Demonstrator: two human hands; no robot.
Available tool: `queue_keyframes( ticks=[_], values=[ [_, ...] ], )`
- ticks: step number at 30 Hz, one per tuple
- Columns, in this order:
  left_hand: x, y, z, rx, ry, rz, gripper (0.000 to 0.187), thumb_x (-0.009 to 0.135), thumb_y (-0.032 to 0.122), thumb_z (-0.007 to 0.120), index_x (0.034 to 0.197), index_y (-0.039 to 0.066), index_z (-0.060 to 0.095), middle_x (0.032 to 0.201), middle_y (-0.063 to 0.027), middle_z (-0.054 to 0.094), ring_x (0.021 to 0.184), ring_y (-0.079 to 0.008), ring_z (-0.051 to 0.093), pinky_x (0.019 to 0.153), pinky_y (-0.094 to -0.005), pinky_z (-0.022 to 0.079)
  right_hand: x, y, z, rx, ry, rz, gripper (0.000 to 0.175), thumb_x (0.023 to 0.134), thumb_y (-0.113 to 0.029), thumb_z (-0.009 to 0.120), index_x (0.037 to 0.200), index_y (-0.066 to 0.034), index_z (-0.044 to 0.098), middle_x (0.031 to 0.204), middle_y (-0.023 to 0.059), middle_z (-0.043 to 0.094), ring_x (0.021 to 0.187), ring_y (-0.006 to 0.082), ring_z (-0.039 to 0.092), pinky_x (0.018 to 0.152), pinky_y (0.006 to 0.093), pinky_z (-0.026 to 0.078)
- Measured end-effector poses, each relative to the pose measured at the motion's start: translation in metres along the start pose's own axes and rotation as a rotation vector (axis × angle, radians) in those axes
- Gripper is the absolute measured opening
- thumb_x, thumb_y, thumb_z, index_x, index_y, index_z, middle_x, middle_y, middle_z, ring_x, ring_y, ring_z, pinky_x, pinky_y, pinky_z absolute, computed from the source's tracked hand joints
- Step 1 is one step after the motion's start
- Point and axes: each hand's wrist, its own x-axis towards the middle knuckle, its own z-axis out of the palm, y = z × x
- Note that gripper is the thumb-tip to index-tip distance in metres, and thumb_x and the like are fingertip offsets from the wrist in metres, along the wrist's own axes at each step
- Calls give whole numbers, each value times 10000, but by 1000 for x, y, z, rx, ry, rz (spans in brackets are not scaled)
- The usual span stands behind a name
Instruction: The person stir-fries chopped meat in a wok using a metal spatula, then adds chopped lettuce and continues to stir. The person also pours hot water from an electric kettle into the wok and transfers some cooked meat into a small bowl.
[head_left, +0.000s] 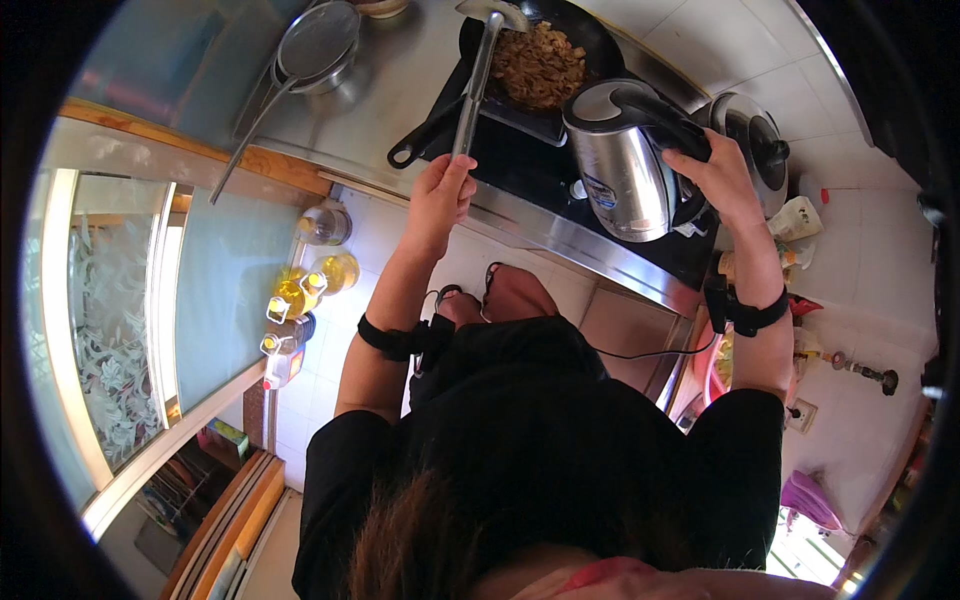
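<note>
My left hand (442, 196) grips the metal handle of a spatula (478, 86), whose broad head is raised at the far edge of a black frying pan (609, 58). Browned, chopped food (541, 66) lies in the pan, which sits on a black stove (517, 174). By its black handle, my right hand (709, 174) holds a stainless steel electric kettle (626, 176) over the right part of the stove, near the pan. The kettle's lid is closed, and no stream of water is visible. Whether its base touches the stove, I cannot tell.
A wire strainer (319, 41) rests on a metal bowl at the upper left. Behind the kettle handle leans a glass pan lid (761, 161). Oil bottles (335, 271) stand on the floor to the left. A thin cable (652, 354) runs between my arm straps.
</note>
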Motion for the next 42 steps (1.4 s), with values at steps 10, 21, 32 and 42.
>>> queue_keyframes(
  ticks=[10,21,32,42],
  values=[
    [-7,3,-12,-14,-48,6,230,1002,285,537,1009,58,570,663,65,412,508,-20,297,451,-194,233,11,-22,9,-16,-3,-31,343,778,-226,782,969,32,661,785,42,658,666,95,549,623,265,445],
    [-4,2,-12,-21,-65,-15,233,1001,287,535,1012,57,574,652,70,419,498,-13,307,443,-190,232,1,0,9,61,43,-7,286,786,-224,782,920,-4,656,721,-16,596,617,65,485,561,235,375],
    [10,-14,-6,-5,-102,-70,241,1009,300,520,1012,63,564,651,61,446,483,-10,305,435,-190,233,-16,23,1,196,135,130,241,806,-201,765,882,-19,627,676,-12,555,604,86,480,572,246,354],
    [23,-36,-1,85,-106,-179,333,1004,341,518,1132,38,571,667,19,486,500,-56,372,470,-217,306,-16,39,-2,386,227,109,204,799,-156,772,873,-13,647,671,-1,572,577,84,475,544,263,362]
  ],
)
